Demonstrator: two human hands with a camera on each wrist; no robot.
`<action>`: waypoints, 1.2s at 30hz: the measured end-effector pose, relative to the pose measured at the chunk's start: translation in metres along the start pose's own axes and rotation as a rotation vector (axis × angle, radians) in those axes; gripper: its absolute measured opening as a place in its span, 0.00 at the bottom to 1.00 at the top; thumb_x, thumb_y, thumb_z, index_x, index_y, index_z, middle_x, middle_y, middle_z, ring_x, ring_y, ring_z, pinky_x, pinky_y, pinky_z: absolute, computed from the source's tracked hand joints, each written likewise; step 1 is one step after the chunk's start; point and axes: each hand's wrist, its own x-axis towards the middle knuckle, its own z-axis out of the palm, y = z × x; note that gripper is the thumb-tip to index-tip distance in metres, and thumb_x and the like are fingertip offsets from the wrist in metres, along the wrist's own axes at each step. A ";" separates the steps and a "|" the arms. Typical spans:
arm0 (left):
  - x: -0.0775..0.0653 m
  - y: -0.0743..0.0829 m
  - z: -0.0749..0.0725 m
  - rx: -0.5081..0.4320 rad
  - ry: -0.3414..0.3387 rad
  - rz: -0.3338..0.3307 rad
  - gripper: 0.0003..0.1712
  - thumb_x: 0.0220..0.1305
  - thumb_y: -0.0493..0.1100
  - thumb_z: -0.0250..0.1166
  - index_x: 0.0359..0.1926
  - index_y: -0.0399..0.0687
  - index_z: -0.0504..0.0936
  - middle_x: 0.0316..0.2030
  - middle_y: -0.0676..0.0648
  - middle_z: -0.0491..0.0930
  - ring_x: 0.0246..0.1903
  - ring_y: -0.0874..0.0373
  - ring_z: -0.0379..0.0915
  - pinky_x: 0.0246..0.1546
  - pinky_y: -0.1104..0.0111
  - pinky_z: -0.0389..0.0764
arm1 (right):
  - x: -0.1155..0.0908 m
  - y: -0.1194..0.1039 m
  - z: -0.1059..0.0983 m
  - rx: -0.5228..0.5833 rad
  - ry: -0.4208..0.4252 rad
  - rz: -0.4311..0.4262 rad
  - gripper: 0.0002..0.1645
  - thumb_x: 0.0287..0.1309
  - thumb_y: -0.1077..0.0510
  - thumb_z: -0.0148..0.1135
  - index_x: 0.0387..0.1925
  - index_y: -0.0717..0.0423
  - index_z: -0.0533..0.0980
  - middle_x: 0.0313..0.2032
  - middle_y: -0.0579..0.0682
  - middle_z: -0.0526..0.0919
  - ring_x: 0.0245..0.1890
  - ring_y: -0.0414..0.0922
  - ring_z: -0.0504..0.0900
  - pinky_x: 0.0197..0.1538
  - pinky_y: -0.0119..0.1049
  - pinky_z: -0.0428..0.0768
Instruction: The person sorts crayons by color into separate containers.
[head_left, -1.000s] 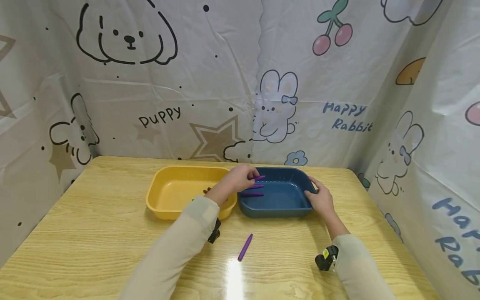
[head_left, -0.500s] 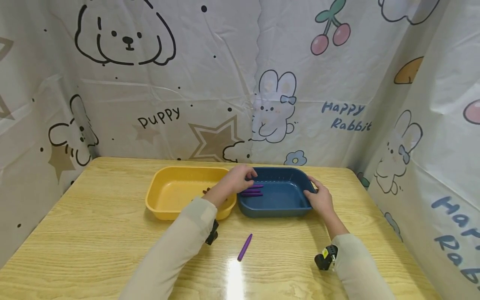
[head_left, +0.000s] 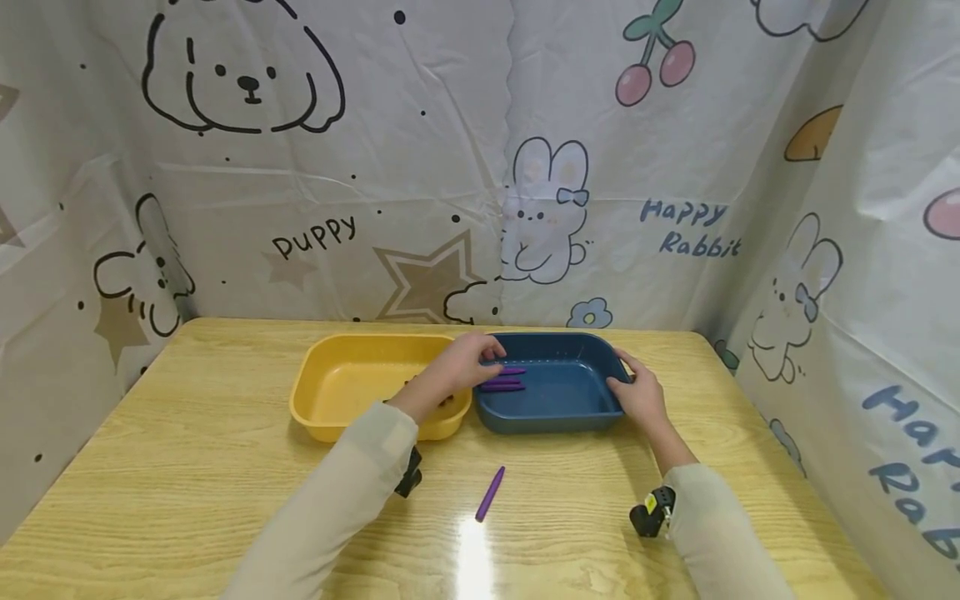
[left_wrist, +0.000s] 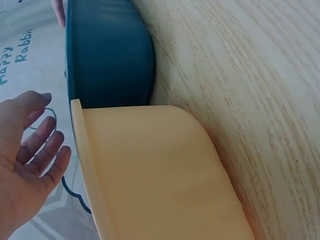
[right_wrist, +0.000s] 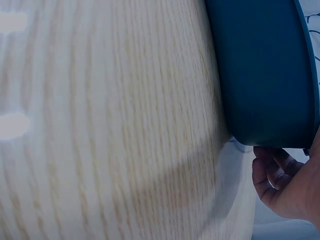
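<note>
My left hand [head_left: 467, 360] hovers over the spot where the yellow tub [head_left: 330, 432] and the blue tub [head_left: 555, 423] meet. Its fingers are spread and loosely bent, with nothing between them in the left wrist view. Just right of these fingers, several purple crayons [head_left: 504, 387] lie side by side at the left end of the blue tub. At that tub's right end, my right hand [head_left: 641, 396] grips the wall, thumb over the rim and fingers against the outside. Another purple crayon [head_left: 491, 494] lies on the table in front of the tubs.
Small dark brown pieces [head_left: 446, 401] lie at the right end of the yellow tub, partly hidden by the left arm. The wooden table [head_left: 187, 475] ends at a printed cloth [head_left: 337, 275] behind and at the sides.
My left hand has let go of a purple crayon in the blue tub, beside the others, and drawn back slightly left. My right hand has stayed on the tub's wall.
</note>
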 end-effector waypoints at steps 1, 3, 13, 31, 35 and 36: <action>-0.001 0.000 0.000 -0.004 0.002 -0.001 0.15 0.61 0.42 0.63 0.48 0.42 0.80 0.42 0.44 0.79 0.43 0.52 0.73 0.49 0.61 0.76 | -0.001 -0.001 0.000 0.001 0.002 0.000 0.33 0.61 0.58 0.55 0.68 0.49 0.61 0.51 0.67 0.76 0.42 0.52 0.76 0.39 0.36 0.75; -0.004 0.000 -0.001 -0.013 0.011 -0.002 0.16 0.61 0.43 0.63 0.48 0.42 0.80 0.42 0.44 0.79 0.42 0.52 0.73 0.49 0.61 0.76 | -0.001 -0.002 -0.001 0.006 0.002 0.000 0.33 0.61 0.58 0.55 0.68 0.50 0.61 0.48 0.67 0.77 0.39 0.51 0.77 0.36 0.33 0.74; -0.023 0.001 -0.004 -0.080 0.052 0.005 0.14 0.58 0.44 0.66 0.45 0.45 0.81 0.39 0.44 0.79 0.36 0.56 0.70 0.41 0.66 0.75 | -0.002 -0.005 -0.003 0.021 -0.019 0.019 0.33 0.62 0.58 0.52 0.69 0.49 0.59 0.55 0.67 0.73 0.46 0.54 0.75 0.47 0.44 0.76; -0.056 -0.002 -0.001 -0.119 0.070 0.037 0.14 0.57 0.45 0.66 0.44 0.45 0.82 0.38 0.47 0.80 0.38 0.55 0.72 0.43 0.66 0.75 | -0.001 -0.003 -0.001 0.000 -0.013 0.006 0.33 0.61 0.58 0.53 0.68 0.50 0.60 0.49 0.66 0.76 0.41 0.52 0.75 0.41 0.39 0.75; -0.063 -0.006 0.001 -0.105 0.072 0.071 0.15 0.57 0.45 0.66 0.44 0.45 0.82 0.37 0.47 0.80 0.38 0.56 0.73 0.42 0.67 0.76 | -0.001 -0.002 -0.001 -0.002 -0.011 0.003 0.33 0.62 0.58 0.53 0.68 0.50 0.60 0.47 0.66 0.76 0.40 0.51 0.76 0.38 0.37 0.75; -0.064 -0.006 0.001 -0.106 0.069 0.081 0.15 0.58 0.45 0.66 0.44 0.44 0.82 0.38 0.46 0.80 0.38 0.56 0.73 0.43 0.66 0.77 | -0.001 -0.002 -0.002 -0.003 -0.011 0.005 0.33 0.62 0.58 0.53 0.68 0.50 0.60 0.47 0.66 0.76 0.40 0.52 0.76 0.38 0.37 0.75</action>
